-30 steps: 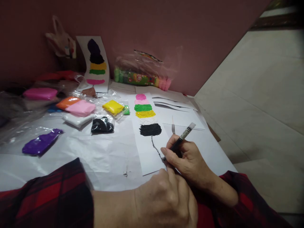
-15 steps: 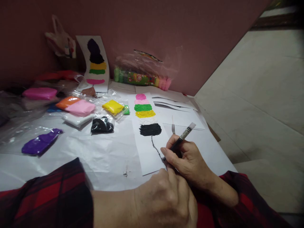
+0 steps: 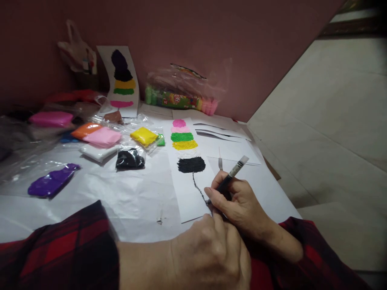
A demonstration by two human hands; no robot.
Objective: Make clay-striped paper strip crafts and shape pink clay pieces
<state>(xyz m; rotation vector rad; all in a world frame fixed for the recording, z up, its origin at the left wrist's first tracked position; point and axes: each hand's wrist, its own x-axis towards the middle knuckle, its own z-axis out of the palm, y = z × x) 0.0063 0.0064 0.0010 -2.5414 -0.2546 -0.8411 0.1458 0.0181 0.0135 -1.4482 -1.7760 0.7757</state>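
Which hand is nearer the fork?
Right. The right hand is just on the near side of the fork; the left hand lies farther from it, lower in the picture.

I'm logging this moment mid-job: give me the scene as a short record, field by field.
Right grip: closed on pen, tip near lower end of thin black line
Left grip: curled near paper strip's lower edge; contents hidden
Strip colours, far to near: hot pink, light pink, green, yellow, white, black
Left of strip: purple packet, black packet, yellow packet
Right of strip: fork, partly hidden
Back: standing striped card
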